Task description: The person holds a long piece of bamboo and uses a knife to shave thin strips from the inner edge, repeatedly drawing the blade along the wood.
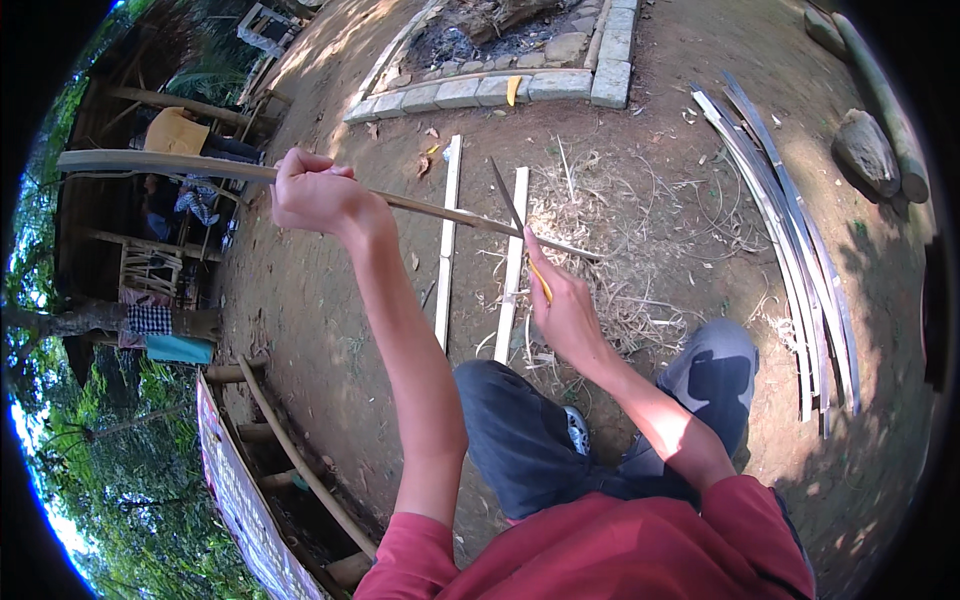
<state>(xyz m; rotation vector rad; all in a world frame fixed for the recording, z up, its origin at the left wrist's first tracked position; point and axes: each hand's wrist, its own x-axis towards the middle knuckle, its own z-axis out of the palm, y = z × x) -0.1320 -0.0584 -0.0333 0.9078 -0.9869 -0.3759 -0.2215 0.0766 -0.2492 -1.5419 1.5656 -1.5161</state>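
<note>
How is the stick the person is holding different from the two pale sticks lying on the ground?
The held strip is up in the air, gripped by the left hand, while the two pale strips lie flat on the dirt. The held strip runs sideways across the view; the pale strips point away from the person. A knife in the right hand touches the held strip; nothing touches the pale strips. All are long and thin.

The left hand wraps the bamboo strip, hiding the stretch inside its fist, and the strip's far end, left of that hand, blurs toward the picture's dark rim. The knife handle is mostly hidden inside the right hand, with only a yellow sliver showing. Left of the strip, a seated person is too small and shaded to make out.
</note>
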